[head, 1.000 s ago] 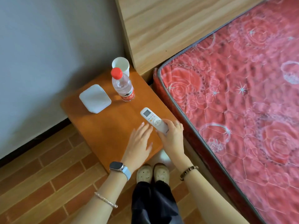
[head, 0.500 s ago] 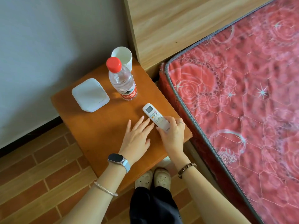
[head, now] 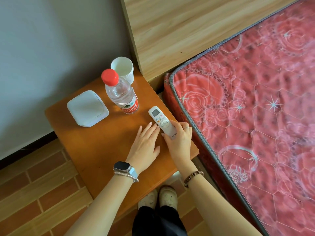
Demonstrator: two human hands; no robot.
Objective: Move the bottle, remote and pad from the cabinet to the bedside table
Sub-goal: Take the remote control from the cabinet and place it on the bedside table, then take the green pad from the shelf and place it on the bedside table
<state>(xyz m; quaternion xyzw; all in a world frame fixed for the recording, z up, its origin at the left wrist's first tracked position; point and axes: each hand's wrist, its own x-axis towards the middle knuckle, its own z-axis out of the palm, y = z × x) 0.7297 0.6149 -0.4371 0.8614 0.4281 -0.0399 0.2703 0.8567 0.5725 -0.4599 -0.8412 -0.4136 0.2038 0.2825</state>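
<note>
A clear bottle (head: 121,92) with a red cap and red label stands upright on the orange-brown bedside table (head: 95,150). To its left lies a white square pad (head: 87,108). A white remote (head: 162,121) lies on the table near its right edge, screen end pointing away from me. My right hand (head: 179,140) grips the remote's near end, thumb on one side and fingers on the other. My left hand (head: 146,143) lies flat on the table beside it, straight fingertips touching the remote's left side.
A white paper cup (head: 122,68) stands behind the bottle at the table's back corner. A wooden headboard (head: 187,31) and a red patterned mattress (head: 255,108) border the table on the right. A grey wall is behind, brick-pattern floor (head: 34,193) below.
The view has drawn closer to the table. Both hands have slid forward with the remote, which now lies nearer the bottle; my left fingertips have come up against the remote.
</note>
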